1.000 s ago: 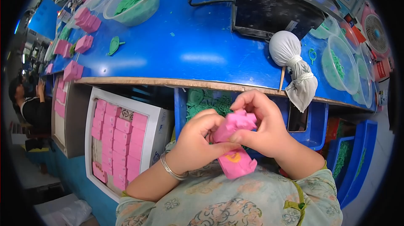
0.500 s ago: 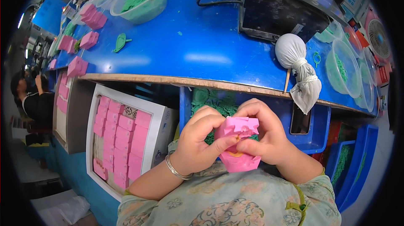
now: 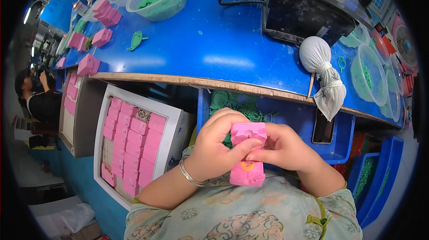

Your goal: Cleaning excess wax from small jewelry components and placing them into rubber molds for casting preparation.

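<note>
In front of my body I hold a pink rubber mould (image 3: 247, 178), upright, with notched, uneven edges and a small orange-yellow mark on its face. My left hand (image 3: 222, 139) wraps round its left side, thumb pressed across the middle. My right hand (image 3: 286, 147) grips the other side, its thumb close below the left one. The thumbs and fingers hide the middle of the mould, so I cannot tell what lies there. Just beyond my hands, a blue drawer (image 3: 286, 126) holds green branching pieces (image 3: 230, 104).
A white box (image 3: 172, 126) of pink moulds (image 3: 134, 137) stands on the left. On the blue bench (image 3: 187, 57) are a tub (image 3: 163, 12) of green pieces, a tied white cloth bag (image 3: 316, 54), a black machine (image 3: 308, 14) and clear bowls (image 3: 367, 72). A phone (image 3: 322, 130) lies in the drawer.
The mould has turned in my hands; its two parts, spread wider before, now sit closer and straighter. My right fingers have folded lower behind it. The whole view has shifted slightly.
</note>
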A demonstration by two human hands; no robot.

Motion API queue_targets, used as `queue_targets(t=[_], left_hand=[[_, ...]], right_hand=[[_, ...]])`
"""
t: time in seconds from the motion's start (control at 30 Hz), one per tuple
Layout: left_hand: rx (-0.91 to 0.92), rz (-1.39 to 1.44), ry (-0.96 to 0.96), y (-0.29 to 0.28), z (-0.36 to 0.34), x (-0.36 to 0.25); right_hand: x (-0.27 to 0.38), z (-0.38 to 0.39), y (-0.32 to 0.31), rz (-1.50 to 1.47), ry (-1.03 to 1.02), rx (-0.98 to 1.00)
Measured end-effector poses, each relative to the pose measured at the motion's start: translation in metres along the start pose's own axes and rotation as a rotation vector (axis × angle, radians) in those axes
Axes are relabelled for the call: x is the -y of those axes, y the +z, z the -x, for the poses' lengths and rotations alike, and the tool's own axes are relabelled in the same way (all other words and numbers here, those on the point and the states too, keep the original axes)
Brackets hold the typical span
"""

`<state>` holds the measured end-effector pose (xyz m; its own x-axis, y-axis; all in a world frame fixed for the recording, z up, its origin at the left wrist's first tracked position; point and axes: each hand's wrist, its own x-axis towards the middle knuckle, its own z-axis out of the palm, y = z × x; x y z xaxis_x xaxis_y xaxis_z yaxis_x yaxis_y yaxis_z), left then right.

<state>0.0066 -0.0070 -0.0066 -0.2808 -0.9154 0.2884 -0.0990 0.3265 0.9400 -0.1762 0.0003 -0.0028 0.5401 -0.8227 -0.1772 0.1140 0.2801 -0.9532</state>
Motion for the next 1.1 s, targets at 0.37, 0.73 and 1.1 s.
queue_targets(t=[0.37, 0.73, 1.1], left_hand=[[0.031, 0.648, -0.602, 0.001, -0.001, -0.004], [0.024, 0.673, -0.531, 0.001, 0.001, -0.006], [0.021, 0.748, -0.618, 0.000, -0.002, 0.005]], right_hand=[[-0.004, 0.000, -0.003, 0.472, -0.110, 0.047], [-0.006, -0.001, -0.013, 0.492, -0.160, 0.032], [-0.004, -0.004, -0.012, 0.553, -0.210, 0.056]])
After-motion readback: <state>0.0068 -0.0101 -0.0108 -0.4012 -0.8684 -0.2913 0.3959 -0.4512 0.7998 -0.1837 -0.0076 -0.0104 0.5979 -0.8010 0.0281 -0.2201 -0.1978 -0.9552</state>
